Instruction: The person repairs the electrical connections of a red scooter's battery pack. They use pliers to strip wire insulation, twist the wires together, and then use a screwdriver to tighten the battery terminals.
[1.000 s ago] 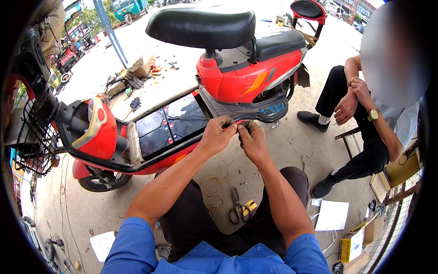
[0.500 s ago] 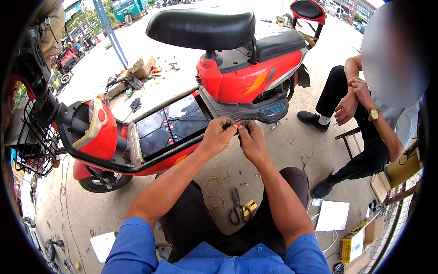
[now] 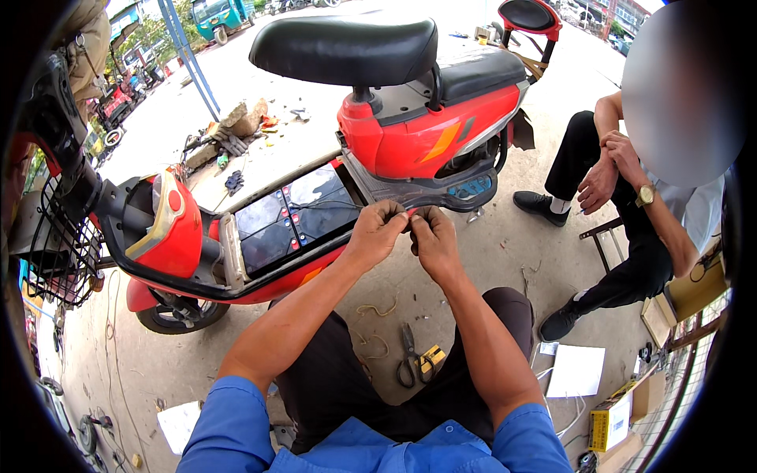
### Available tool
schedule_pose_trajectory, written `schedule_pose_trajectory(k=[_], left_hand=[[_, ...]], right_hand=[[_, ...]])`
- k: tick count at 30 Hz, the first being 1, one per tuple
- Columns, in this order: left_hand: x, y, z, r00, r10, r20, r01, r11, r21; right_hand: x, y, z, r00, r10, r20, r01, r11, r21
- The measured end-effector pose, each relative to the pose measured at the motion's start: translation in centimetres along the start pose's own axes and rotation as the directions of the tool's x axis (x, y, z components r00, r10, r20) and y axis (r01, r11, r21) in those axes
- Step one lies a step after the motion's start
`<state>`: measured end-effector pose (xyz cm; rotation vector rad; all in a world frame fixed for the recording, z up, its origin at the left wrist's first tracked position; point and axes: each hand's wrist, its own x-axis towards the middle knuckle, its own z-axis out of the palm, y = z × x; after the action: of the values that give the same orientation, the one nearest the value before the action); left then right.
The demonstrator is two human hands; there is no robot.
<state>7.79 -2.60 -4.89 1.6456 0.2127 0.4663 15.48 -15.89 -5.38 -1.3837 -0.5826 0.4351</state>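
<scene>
My left hand point(image 3: 379, 232) and my right hand point(image 3: 432, 238) meet fingertip to fingertip, both pinched closed on a thin wire, mostly hidden, with a bit of red point(image 3: 411, 211) showing between them. Just left of the hands, dark battery leads point(image 3: 327, 204) run across the black batteries point(image 3: 264, 226) and pass out of sight behind my left hand. These batteries, with red and blue terminals, sit in the uncovered footwell of a red electric scooter point(image 3: 394, 142). Its black seat point(image 3: 347, 51) rises beyond the hands.
Black-handled scissors point(image 3: 408, 364) and a small yellow packet point(image 3: 430, 359) lie on the ground between my knees. A seated person point(image 3: 623, 181) is at the right with hands crossed. White sheet point(image 3: 576, 372) and a yellow box point(image 3: 609, 422) lie lower right. The scooter's wire basket point(image 3: 59, 244) is at left.
Both hands keep their pinch in nearly the same spot, fingers shifting slightly. A bit of red now shows more plainly between the fingertips.
</scene>
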Motion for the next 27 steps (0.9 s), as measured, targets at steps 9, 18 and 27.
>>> schedule_pose_trajectory(k=[9, 18, 27], left_hand=[[0.0, 0.1, 0.3, 1.0, 0.015, 0.022, -0.015, 1.0, -0.011], [0.1, -0.3, 0.2, 1.0, 0.004, 0.019, -0.003, 0.998, -0.063], [0.2, 0.0, -0.2, 0.999, -0.025, 0.048, 0.03, 0.993, -0.112]], right_hand=[[0.6, 1.4, -0.5, 0.998, -0.06, 0.016, 0.061, 0.998, -0.017], [0.2, 0.1, -0.1, 0.999, 0.051, 0.002, -0.051, 0.994, 0.095], [0.3, 0.4, 0.0, 1.0, 0.02, -0.02, -0.017, 0.99, 0.14]])
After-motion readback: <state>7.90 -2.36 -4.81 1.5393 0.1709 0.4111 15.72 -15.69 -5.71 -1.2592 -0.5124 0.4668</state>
